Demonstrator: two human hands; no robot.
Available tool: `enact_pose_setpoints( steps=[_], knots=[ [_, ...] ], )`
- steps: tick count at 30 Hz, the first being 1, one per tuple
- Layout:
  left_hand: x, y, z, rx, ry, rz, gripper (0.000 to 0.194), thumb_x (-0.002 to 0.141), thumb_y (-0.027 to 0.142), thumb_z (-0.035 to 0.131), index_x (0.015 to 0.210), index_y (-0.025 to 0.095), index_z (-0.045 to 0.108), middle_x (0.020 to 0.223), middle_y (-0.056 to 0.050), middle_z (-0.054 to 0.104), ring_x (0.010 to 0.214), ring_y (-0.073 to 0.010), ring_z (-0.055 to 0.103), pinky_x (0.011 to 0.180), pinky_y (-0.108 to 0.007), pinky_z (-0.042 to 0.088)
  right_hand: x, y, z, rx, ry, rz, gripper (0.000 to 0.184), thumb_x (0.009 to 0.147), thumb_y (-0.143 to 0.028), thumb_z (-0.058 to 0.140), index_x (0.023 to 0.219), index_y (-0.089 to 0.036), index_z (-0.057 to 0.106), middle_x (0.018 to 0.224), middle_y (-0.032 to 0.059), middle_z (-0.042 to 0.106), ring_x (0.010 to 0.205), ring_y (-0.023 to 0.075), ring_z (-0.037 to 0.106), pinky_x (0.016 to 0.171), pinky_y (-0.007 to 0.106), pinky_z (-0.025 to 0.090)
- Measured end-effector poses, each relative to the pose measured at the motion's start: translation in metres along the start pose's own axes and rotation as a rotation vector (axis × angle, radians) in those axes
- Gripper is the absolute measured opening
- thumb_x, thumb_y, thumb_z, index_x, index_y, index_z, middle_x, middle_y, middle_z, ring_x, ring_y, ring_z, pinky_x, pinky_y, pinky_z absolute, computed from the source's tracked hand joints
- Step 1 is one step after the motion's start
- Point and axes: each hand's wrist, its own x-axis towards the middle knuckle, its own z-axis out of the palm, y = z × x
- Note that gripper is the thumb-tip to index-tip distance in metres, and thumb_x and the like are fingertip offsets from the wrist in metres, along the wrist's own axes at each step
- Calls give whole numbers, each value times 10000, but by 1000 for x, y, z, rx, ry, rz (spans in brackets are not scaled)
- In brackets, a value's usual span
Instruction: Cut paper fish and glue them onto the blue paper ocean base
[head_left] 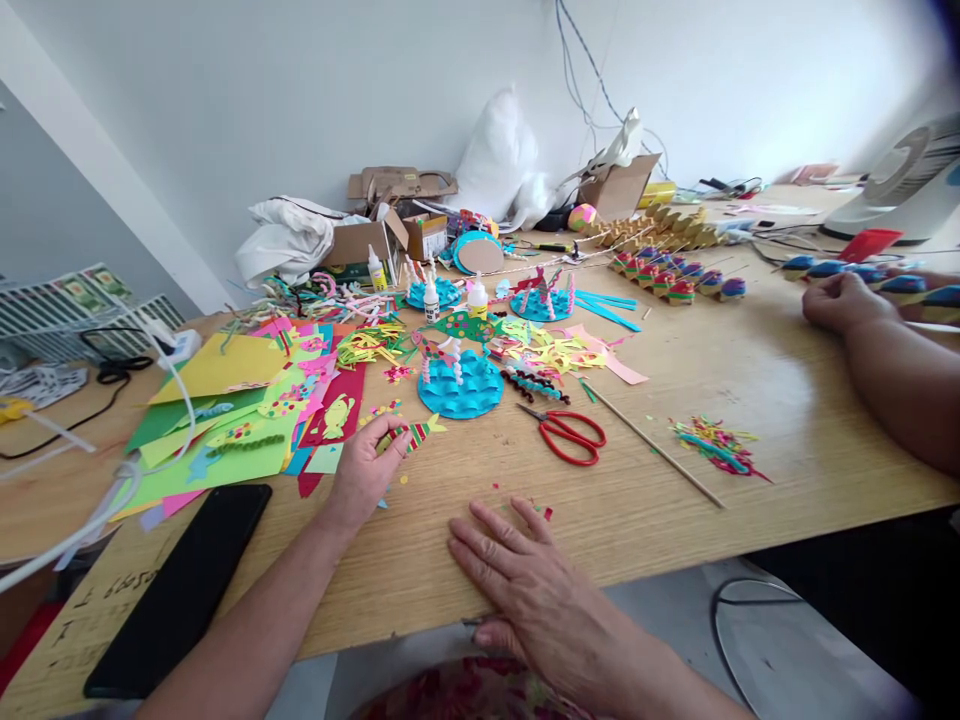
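Observation:
Between thumb and fingers, my left hand pinches a small striped paper fish with a yellow tail. My right hand lies flat near the table's front edge, fingers spread, beside tiny paper scraps. Beyond the left hand stands a round blue wavy base with twisted white and pink posts. A green spotted paper fish shows above it. Red-handled scissors rest on the wood to the right, with a thin wooden stick alongside.
Coloured paper sheets and a black phone lie at left. Glue bottles stand behind the base. Shredded paper is piled at right. A co-worker's hand holds a painted egg-carton strip. Cardboard boxes line the wall.

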Motion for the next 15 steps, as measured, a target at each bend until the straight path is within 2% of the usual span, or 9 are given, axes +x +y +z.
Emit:
enact_pose_setpoints(
  steps=[4, 7, 12, 15],
  knots=[
    [0, 3, 1, -23, -9, -6, 164, 729, 332, 522, 722, 176, 572, 645, 27, 521, 569, -115, 483, 546, -206, 410, -17, 23, 4, -186, 94, 87, 581, 854, -425, 419, 1365, -180, 292, 1377, 96, 380, 1288, 270, 278, 1017, 522, 188],
    [0, 4, 2, 7, -18, -3, 168, 731, 332, 517, 718, 176, 579, 624, 29, 519, 559, -116, 482, 544, -207, 413, -17, 36, 1, -272, 136, 176, 521, 871, -381, 394, 1345, -174, 333, 1372, 95, 388, 1272, 286, 302, 992, 544, 192],
    [0, -3, 2, -10, -2, -8, 167, 731, 326, 517, 737, 175, 586, 618, 20, 536, 600, -136, 519, 567, -222, 432, 3, 34, -3, -214, 126, 189, 501, 874, -415, 370, 1317, -181, 383, 1365, 87, 403, 1270, 258, 318, 995, 503, 229],
    [0, -6, 1, -39, -5, -37, 175, 728, 334, 522, 755, 172, 585, 626, 18, 540, 577, -133, 512, 533, -219, 427, 1, 33, -4, -170, 110, 200, 498, 873, -437, 362, 1292, -173, 423, 1338, 92, 440, 1251, 253, 351, 994, 498, 244]
  ],
)
